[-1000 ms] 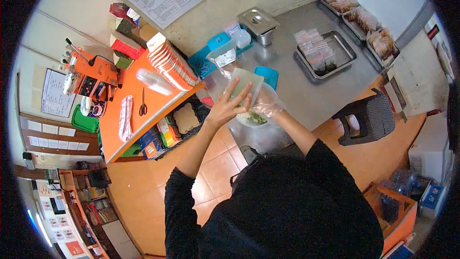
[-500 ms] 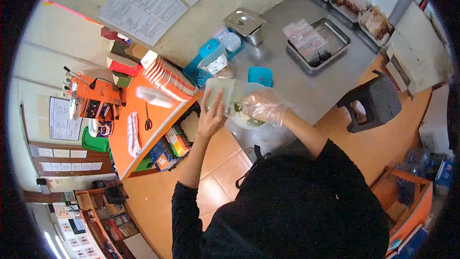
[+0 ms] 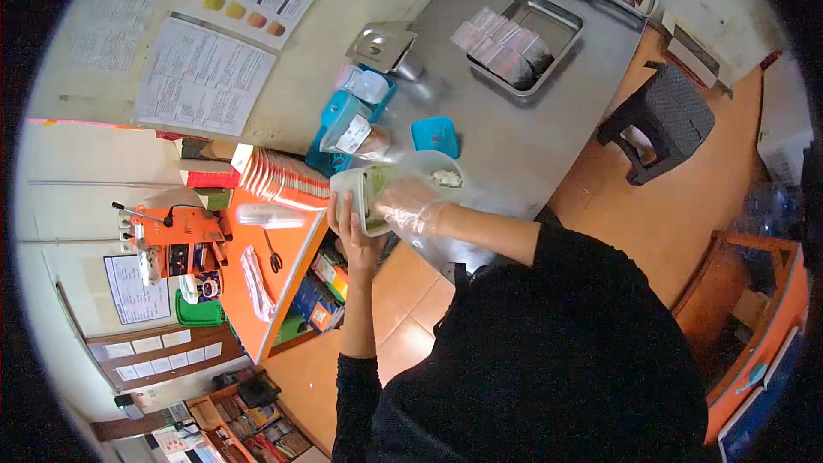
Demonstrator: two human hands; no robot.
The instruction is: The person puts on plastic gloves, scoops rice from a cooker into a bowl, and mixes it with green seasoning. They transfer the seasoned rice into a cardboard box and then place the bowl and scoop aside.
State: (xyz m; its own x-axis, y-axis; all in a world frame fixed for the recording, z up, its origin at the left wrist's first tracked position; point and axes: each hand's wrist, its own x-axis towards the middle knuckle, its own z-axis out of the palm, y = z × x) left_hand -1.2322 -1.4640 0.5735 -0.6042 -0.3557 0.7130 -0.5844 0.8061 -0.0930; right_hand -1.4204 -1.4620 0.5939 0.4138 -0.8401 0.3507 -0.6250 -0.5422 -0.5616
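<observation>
Container [image 3: 345, 180] of pale plastic, center-left of frame, tipped, greenish contents [image 3: 380, 178] visible inside. Risk: container looks held up by one hand only, so a slipping grip or more tilt could spill contents onto the bowl [image 3: 420, 160] or table edge; loose glove film might also snag on the rim. Left hand [image 3: 350, 230]: fingers bent and slightly spread against the container's outer wall, gripping it. Right hand [image 3: 410, 206]: in clear glove, at the container's mouth; blurred, can't tell how far open or whether it holds anything. Bowl just right of container, white food [image 3: 446, 177] in it. Blue lid [image 3: 435, 137] above bowl on metal table [image 3: 523, 154]. Upper right: steel tray [image 3: 561, 27] with packets [image 3: 506, 47]. Left: orange counter [image 3: 296, 246], scissors [image 3: 273, 255].
</observation>
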